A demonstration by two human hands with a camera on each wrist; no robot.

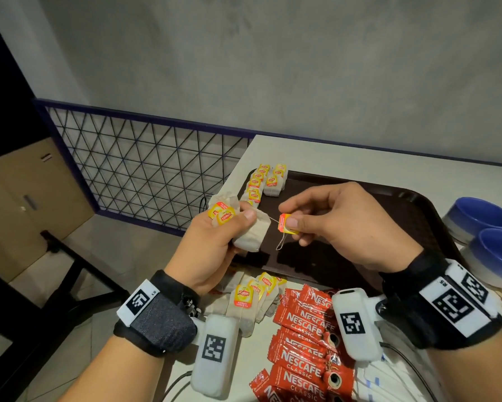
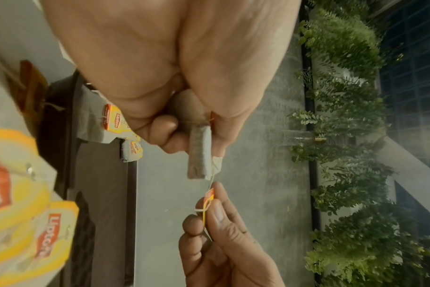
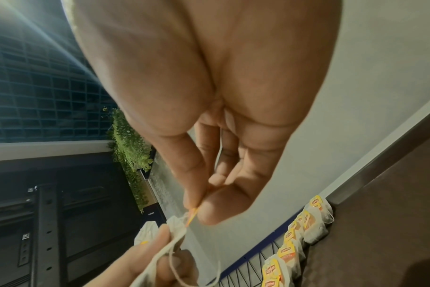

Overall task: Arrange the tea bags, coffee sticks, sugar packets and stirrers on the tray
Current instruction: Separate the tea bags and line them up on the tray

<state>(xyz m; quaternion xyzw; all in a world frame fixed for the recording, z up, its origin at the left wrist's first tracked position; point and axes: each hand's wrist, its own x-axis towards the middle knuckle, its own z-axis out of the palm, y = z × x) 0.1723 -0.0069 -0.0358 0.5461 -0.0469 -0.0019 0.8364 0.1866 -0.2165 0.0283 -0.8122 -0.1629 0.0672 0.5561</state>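
Nearest me, red coffee sticks point(image 1: 304, 343) and loose tea bags point(image 1: 248, 300) lie on the table. Above the brown tray point(image 1: 389, 204), the left hand point(image 1: 212, 242) grips several tea bags point(image 1: 251, 233); the right hand point(image 1: 342, 224) pinches one's yellow tag point(image 1: 286, 224). Farther, two rows of tea bags point(image 1: 265, 179) fill the tray's corner.

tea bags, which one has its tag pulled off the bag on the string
The tea bag in the left hand: its tag is pinched apart by the right hand. Every other bag's tag lies flat on it.
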